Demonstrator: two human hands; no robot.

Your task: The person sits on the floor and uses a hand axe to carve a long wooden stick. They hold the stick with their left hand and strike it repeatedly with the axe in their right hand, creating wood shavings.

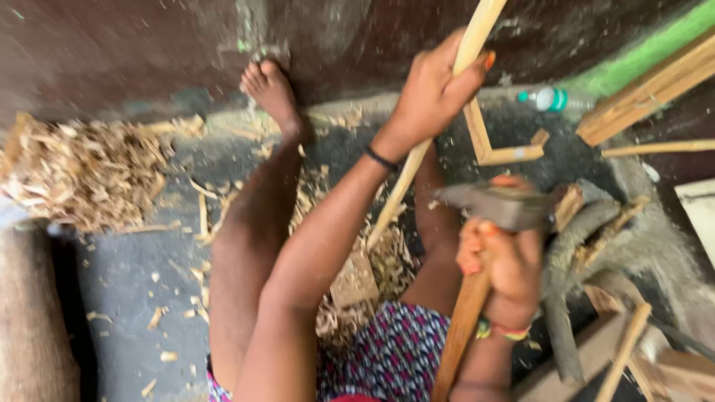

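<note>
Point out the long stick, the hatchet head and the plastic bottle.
stick (401, 187), head view, on the shaft below the left hand (436, 93).
hatchet head (497, 204), head view, on the grey blade above the right hand (505, 262).
bottle (555, 99), head view, on its clear body by the cap.

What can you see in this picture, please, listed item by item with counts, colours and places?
wooden stick: one, pale, upright at centre, in left hand
hatchet: one, grey head, brown handle, in right hand
wood shavings: one pile, tan, at left
chopping block: one, tan, under the stick's lower end
plastic bottle: one, clear with green cap, upper right
wooden planks: several, pale, at right
left hand: grip closed round the stick
right hand: grip closed round the hatchet handle
foot: one, bare, top centre
</note>
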